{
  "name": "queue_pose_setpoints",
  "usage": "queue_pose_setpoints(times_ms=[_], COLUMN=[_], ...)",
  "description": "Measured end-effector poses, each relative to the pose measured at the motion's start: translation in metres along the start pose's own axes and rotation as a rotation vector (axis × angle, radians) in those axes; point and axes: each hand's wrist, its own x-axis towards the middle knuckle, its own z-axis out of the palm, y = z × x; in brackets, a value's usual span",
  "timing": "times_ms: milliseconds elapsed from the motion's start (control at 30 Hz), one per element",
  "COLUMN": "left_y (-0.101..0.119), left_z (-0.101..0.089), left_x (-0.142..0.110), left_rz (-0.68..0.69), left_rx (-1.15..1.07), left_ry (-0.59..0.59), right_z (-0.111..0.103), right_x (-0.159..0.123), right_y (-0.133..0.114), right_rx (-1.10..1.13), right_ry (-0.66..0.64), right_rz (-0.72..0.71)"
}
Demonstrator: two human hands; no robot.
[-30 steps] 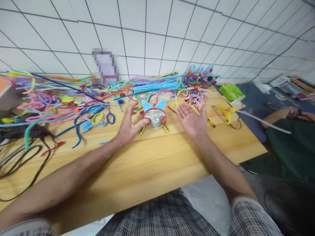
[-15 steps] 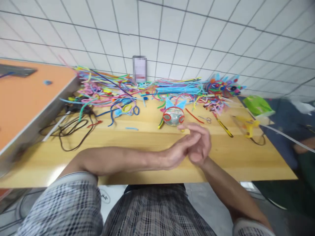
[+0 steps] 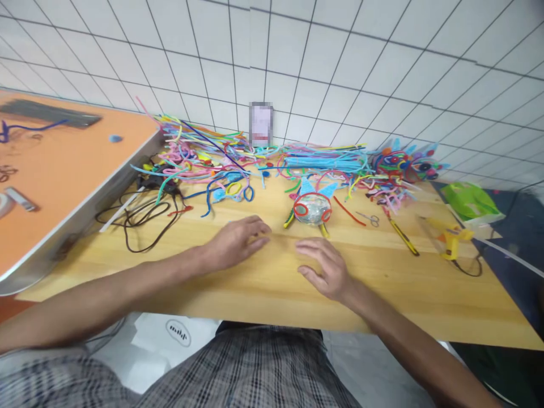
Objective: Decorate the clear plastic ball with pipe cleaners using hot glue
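Head: left hand point(image 3: 233, 243), right hand point(image 3: 327, 267) apart, near 2-eared ball point(image 3: 314, 211).

A white-tiled wall point(image 3: 204, 51) with thin dark grid lines fills the view from ten to two o'clock. Below it, a pale wooden table point(image 3: 255, 292) with visible grain stretches across the centre. At nine o'clock stands an orange-topped table point(image 3: 80, 187) with a grey edge. A dark blue surface point(image 3: 516, 243) lies near three o'clock; light grey floor point(image 3: 361, 362) shows at five. The light is bright and even.
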Motion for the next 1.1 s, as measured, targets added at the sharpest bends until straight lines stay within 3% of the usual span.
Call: queue_pose_setpoints(times_ms=[67,200,300,433,567,667,833,1100], left_y=[-0.030,-0.082,-0.095,-0.068,-0.018,0.005,0.008,0.004], left_z=[-0.013,-0.020,-0.016,0.002,0.040,0.068,0.089,0.099], left_x=[-0.006,-0.001,0.011,0.016,0.015,0.021,0.033,0.033], left_rz=[-0.005,0.018,0.091,0.174,0.166,0.145,0.088,0.026], left_rx=[0.289,0.317,0.261,0.098,0.050,-0.057,-0.261,-0.503], left_ry=[0.108,0.119,0.117,0.106,0.014,-0.102,-0.017,0.063], right_z=[0.002,0.010,0.015,0.017,0.019,0.020,0.015,0.013], right_x=[0.002,0.008,0.011,0.009,0.003,0.000,-0.004,-0.005], right_y=[-0.001,0.001,0.003,0.006,0.011,0.014,0.019,0.023], right_rx=[0.000,0.026,0.044,0.036,0.023,0.066,0.154,0.285], right_ry=[-0.029,-0.060,-0.096,-0.092,-0.017,0.008,0.015,-0.009], right_rz=[-0.045,-0.094,-0.089,-0.015,0.095,0.135,0.271,0.418])
